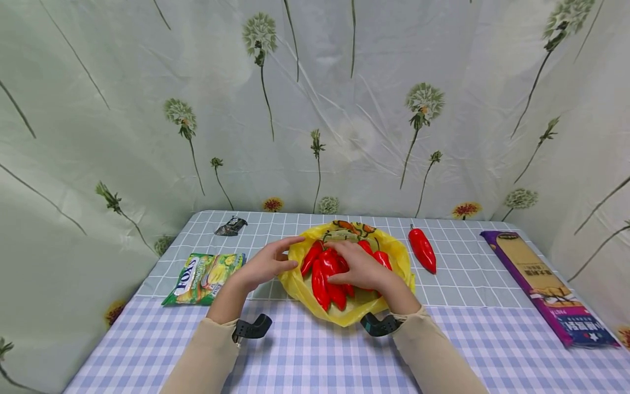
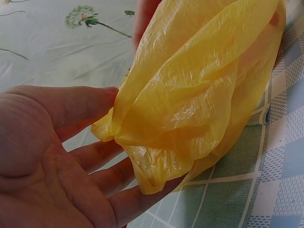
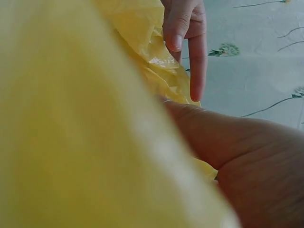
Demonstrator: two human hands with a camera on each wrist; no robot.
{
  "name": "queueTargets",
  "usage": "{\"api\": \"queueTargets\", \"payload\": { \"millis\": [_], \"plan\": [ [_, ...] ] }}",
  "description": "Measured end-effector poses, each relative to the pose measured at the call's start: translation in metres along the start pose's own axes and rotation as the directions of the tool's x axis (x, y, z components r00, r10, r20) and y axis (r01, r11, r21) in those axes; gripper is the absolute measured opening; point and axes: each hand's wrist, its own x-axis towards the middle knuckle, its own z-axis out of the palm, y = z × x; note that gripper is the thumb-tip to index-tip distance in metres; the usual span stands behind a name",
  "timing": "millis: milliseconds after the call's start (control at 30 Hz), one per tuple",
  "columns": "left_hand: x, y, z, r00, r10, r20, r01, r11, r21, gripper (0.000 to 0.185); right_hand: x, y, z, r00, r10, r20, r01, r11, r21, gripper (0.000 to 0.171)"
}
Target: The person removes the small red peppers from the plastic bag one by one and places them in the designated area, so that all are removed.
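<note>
Left hand [image 1: 263,265] is touching the yellow bag [image 1: 295,285] on its left side, fingers spread; right hand [image 1: 361,265] is reaching over the red peppers [image 1: 320,287] inside, between both hands, can't tell if it's pinching any. Below the wrists, a blue-white checked cloth [image 1: 315,361] is meeting a grey gridded cloth [image 1: 472,273]; beyond the grip, a creased dandelion-print sheet [image 1: 344,109] is hanging.
</note>
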Motion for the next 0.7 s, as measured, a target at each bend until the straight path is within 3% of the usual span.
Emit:
{"api": "queueTargets", "payload": {
  "millis": [700],
  "plan": [
    [0.0000,-0.0002,0.0006,1.000,0.001,-0.003,-0.001,1.000,-0.002,0.056,-0.0022,0.0012,-0.0022,0.996,-0.083,-0.012,0.083,0.996,0.027,0.061]
  ]
}}
